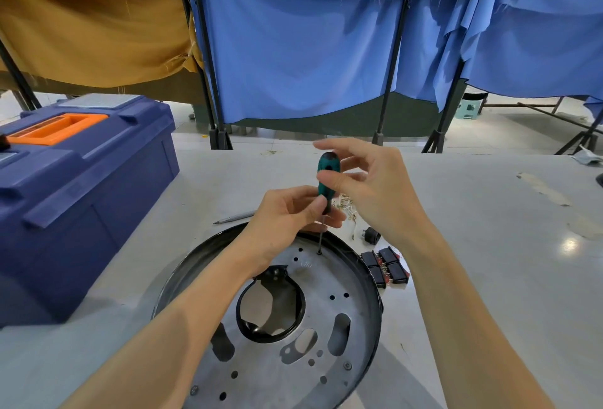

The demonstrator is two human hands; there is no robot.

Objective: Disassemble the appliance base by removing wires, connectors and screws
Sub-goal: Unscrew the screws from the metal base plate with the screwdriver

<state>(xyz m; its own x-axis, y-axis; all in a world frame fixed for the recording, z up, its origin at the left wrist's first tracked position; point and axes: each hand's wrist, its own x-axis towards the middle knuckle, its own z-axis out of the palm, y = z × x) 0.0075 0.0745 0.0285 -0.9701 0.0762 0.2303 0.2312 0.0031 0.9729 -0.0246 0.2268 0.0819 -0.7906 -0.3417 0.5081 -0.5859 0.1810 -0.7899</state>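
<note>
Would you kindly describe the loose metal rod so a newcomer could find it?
Start at the blue toolbox on the left. Between it and the round appliance base lies the rod: thin, bare silver, pointed, with no handle, unlike the green screwdriver.

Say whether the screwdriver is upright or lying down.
Upright: the screwdriver stands near vertical, tip at a screw hole in the base, held by left hand and right hand.
</note>
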